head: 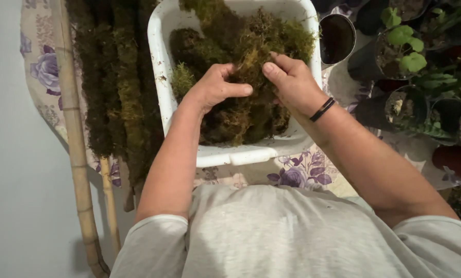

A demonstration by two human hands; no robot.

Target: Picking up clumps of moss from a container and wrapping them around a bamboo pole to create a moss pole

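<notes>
A: Your left hand and right hand are both closed on one clump of moss, thumbs pressing in from either side.

B: Where does that clump sit?

A: In the white tub, above its middle, on top of the other moss. I'd say pull it apart gently over the tub, so crumbs fall inside.

B: And around the tub?

A: Moss-wrapped poles just left of it, potted plants to its right, floral cloth beneath.

Grey t-shirt, black wristband
</notes>
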